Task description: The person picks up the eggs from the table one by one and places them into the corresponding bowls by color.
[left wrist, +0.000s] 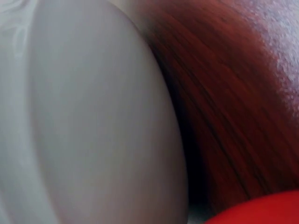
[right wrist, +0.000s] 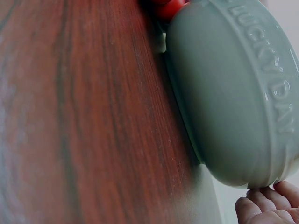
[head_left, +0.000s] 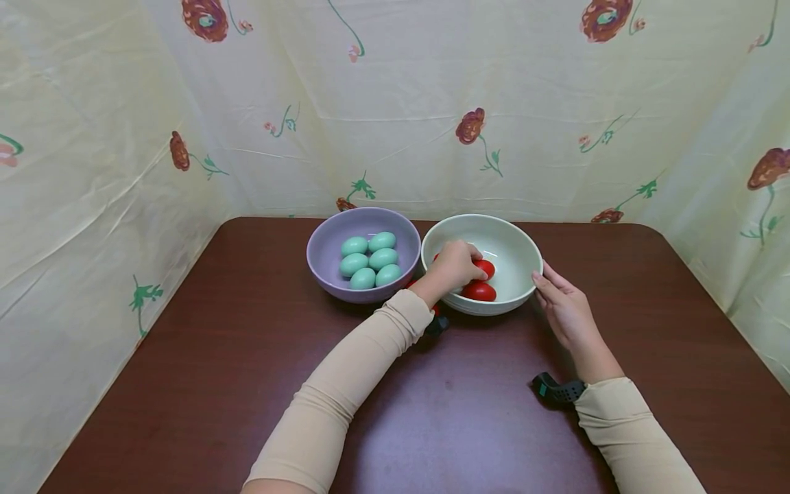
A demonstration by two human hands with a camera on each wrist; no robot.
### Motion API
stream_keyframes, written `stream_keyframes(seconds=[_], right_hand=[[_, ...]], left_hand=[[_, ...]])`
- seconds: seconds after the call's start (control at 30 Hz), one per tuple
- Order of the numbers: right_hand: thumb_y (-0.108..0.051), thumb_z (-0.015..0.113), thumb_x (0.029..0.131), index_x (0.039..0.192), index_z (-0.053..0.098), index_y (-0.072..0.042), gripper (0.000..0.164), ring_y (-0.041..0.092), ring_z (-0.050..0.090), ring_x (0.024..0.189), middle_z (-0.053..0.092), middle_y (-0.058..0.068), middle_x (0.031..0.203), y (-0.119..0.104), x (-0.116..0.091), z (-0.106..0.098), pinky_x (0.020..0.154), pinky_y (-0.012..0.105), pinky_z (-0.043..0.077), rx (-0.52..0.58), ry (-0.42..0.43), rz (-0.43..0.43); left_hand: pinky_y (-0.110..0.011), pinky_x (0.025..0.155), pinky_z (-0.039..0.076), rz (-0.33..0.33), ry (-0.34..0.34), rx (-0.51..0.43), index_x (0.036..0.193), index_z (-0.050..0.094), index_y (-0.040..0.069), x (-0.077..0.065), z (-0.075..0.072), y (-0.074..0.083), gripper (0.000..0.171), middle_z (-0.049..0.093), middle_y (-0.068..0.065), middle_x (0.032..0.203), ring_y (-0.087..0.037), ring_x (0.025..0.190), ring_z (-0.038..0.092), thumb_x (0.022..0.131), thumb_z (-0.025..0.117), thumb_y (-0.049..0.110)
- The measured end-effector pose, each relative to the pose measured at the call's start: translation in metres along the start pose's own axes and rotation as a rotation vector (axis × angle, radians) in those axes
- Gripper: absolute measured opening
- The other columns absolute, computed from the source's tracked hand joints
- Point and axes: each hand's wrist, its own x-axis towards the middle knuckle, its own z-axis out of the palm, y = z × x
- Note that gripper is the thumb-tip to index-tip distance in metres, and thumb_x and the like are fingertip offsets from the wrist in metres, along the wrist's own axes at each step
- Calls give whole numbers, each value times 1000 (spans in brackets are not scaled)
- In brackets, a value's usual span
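My left hand (head_left: 453,266) reaches into the pale green-white bowl (head_left: 515,250) and pinches a red egg (head_left: 485,268) between thumb and fingers. Beside it in the bowl lies another red egg (head_left: 479,291), with a bit of more red showing behind the hand. My right hand (head_left: 566,309) grips the bowl's right rim, thumb at the edge and fingers against the outer wall. In the right wrist view, raised letters run round this bowl (right wrist: 219,88), and its fingers (right wrist: 261,198) touch the side. The left wrist view shows mostly the bowl's wall (left wrist: 107,116).
A purple bowl (head_left: 321,264) holding several light green eggs (head_left: 383,259) stands just left of the pale bowl. Red objects (right wrist: 169,8) lie on the brown table (head_left: 204,357) by the bowls, partly hidden by my left wrist. A flowered curtain (head_left: 382,89) hangs behind.
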Motion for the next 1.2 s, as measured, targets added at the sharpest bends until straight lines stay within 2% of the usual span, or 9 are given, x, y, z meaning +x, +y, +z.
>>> stream_keyframes(seconds=[0.3,0.47,0.6,0.73,0.87,0.97,1.1,1.2], right_hand=[[-24,58,100,156,18,-7,71,13,17,151,9,2,167,-1,0,0,121,31,14,-8,13,11],[-25,58,100,156,18,-7,71,16,15,152,8,2,167,-2,1,-1,121,32,14,-17,12,11],[-25,57,101,156,18,-7,70,15,15,152,9,2,167,-1,1,-1,121,32,14,-24,10,13],[-24,56,101,156,18,-6,69,14,15,152,9,2,167,1,1,0,122,32,13,-17,5,14],[-24,57,101,156,18,-5,69,15,16,152,9,2,167,2,1,1,121,31,14,-11,7,13],[-23,57,101,156,18,-5,70,16,15,152,9,3,167,2,1,2,122,31,14,-2,9,11],[-23,57,101,156,18,-5,70,17,14,153,9,3,167,1,1,2,121,31,13,-1,7,7],[-23,57,100,156,18,-6,70,17,14,153,9,3,167,0,1,0,121,32,13,-3,8,2]], left_hand=[[-20,83,46,16,-12,93,113,76,14,0,1,-2,32,75,2,108,-15,100,61,84,80,27],[-21,82,47,-13,-14,81,115,75,14,1,0,-1,32,74,2,110,-16,100,60,86,78,26],[-20,83,49,-30,34,-23,119,73,11,0,-1,-1,33,74,-2,110,-16,99,61,88,75,22],[-21,85,53,-18,149,-186,120,73,9,-9,-7,-5,32,75,-4,108,-16,98,66,89,74,19],[-23,85,56,-1,236,-369,118,73,8,-26,-20,-13,30,76,-6,109,-17,101,69,89,74,16],[-28,90,56,1,265,-488,119,71,8,-43,-31,-22,31,75,-9,112,-22,106,69,89,74,15],[-33,96,55,-7,278,-570,120,70,9,-67,-41,-35,34,73,-11,116,-25,109,69,88,75,16],[-33,96,55,-8,277,-585,119,71,8,-81,-45,-44,35,73,-12,117,-24,106,71,86,77,16]])
